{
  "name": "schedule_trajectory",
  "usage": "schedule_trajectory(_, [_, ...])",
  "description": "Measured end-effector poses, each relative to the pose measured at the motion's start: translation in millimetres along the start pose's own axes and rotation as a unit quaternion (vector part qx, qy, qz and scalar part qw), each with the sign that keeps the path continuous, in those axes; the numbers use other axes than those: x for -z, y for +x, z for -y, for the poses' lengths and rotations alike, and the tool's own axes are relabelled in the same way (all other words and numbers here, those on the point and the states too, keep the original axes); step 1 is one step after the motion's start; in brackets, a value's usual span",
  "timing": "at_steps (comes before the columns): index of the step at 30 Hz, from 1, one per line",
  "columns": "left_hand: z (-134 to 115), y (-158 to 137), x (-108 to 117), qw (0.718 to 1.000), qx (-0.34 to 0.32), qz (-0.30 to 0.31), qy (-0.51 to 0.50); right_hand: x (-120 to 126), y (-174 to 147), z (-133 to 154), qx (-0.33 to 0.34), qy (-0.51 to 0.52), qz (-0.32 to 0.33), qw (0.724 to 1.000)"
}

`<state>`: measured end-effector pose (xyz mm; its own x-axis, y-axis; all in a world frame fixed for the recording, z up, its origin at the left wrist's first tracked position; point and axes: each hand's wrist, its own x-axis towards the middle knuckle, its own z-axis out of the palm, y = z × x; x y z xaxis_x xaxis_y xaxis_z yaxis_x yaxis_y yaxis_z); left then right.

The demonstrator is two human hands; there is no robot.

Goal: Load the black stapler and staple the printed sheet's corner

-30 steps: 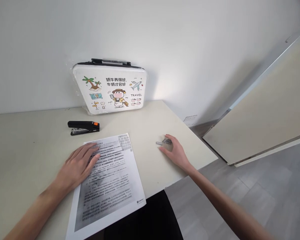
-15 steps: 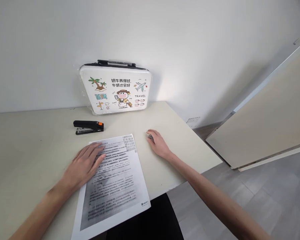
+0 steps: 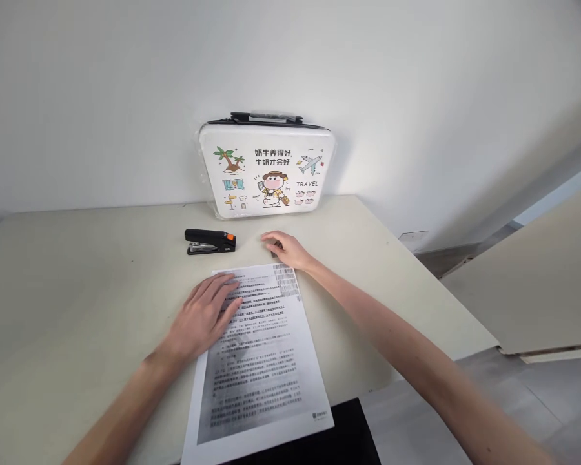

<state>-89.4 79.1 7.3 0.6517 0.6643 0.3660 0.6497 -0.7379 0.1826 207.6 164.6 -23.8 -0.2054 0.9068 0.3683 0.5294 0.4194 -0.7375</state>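
Since a second ago the right hand (image 3: 286,249) has slid leftward from the desk's right side to just past the printed sheet's (image 3: 260,352) top corner, near the black stapler (image 3: 210,241); its fingers curl, but whether they hold anything cannot be told. Left hand (image 3: 204,318) lies flat and open on the sheet, on the desk (image 3: 77,290).
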Motion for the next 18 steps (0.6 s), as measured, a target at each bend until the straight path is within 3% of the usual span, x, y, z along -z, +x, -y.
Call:
schedule_trajectory(8, [1.7,-2.7,-0.5,1.000,-0.002,-0.004,0.002,-21.9,41.8,1.0,0.015,0.070,0.020,0.997])
schedule_trajectory(14, [1.9,-2.7,0.1,1.000,-0.004,-0.002,0.009,-40.4,64.9,-1.4,-0.037,0.127,-0.010,0.991])
schedule_trajectory(18, [3.3,-1.7,0.3,1.000,-0.007,-0.005,0.010,-34.2,66.8,-3.0,-0.070,0.157,-0.018,0.985])
